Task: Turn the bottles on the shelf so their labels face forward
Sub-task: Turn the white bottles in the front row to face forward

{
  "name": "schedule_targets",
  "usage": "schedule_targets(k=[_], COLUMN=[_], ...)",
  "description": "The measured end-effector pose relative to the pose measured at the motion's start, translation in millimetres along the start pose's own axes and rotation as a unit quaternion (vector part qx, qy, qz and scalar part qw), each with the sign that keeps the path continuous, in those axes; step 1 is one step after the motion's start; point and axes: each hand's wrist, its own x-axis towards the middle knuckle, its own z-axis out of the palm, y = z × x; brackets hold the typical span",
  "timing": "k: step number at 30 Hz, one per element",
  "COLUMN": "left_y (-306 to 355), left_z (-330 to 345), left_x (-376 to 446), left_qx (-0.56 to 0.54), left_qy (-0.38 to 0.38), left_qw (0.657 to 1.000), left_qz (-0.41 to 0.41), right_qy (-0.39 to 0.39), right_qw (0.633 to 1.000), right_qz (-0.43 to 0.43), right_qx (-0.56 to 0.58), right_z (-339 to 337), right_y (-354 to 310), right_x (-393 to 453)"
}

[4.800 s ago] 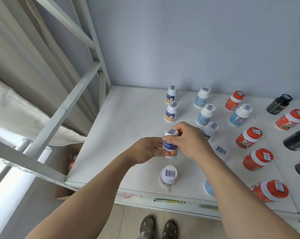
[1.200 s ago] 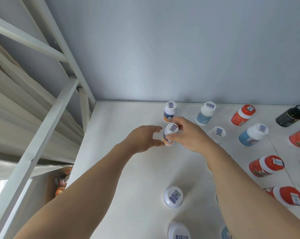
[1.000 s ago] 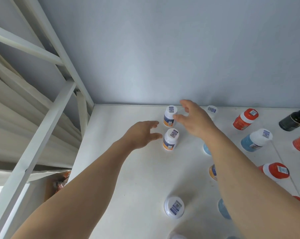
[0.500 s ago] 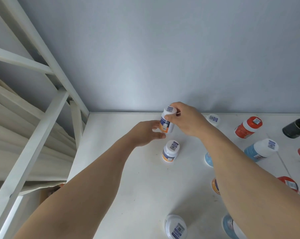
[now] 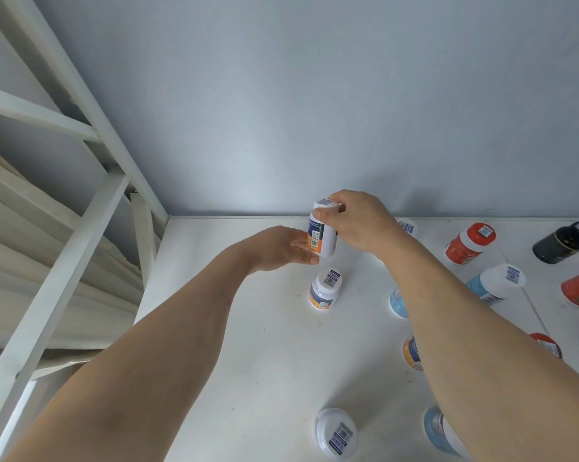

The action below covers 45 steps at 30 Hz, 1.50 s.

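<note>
Back bottle (image 5: 322, 232) is gripped by both hands, left (image 5: 276, 246) at base, right (image 5: 359, 221) at cap; turning unfinished; other bottles' labels cannot be judged.

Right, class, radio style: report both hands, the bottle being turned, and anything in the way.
Left hand holds the held bottle low; right hand pinches its cap. Bottle lifted off the shelf, tilted. Second orange bottle stands just below, not touching.

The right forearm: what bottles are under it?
Under the right forearm three bottles show partly: a blue one, an orange one, another blue one. Their caps and labels are covered.
</note>
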Motion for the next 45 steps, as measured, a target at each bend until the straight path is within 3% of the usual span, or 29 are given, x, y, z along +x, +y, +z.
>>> schedule_targets(k=[6, 10, 17, 25, 29, 35, 45], left_y=[-1, -5, -4, -5, -1, 29, 93], left_z=[2, 4, 10, 22, 26, 47, 136], left_x=[5, 8, 3, -6, -17, -48, -117], left_qx=[0.008, 0.101, 0.288, 0.453, 0.478, 0.51, 0.526], left_qy=[0.027, 0.082, 0.116, 0.194, 0.237, 0.304, 0.353], left_qw=[1.0, 0.991, 0.951, 0.869, 0.842, 0.791, 0.756], left_qz=[0.01, 0.015, 0.005, 0.052, 0.081, 0.147, 0.164], right_qy=[-0.012, -0.039, -0.068, -0.066, 0.014, -0.001, 0.047], right_qw=[1.0, 0.999, 0.998, 0.997, 0.994, 0.953, 0.918], right_qz=[-0.009, -0.011, -0.012, 0.013, -0.048, -0.151, -0.22], right_qx=[0.0, 0.031, 0.013, 0.022, -0.094, -0.264, -0.327], right_z=[-1, 5, 28, 26, 11, -2, -55], right_y=[5, 15, 31, 31, 22, 30, 54], right_x=[5, 5, 0, -16, -36, -80, -187])
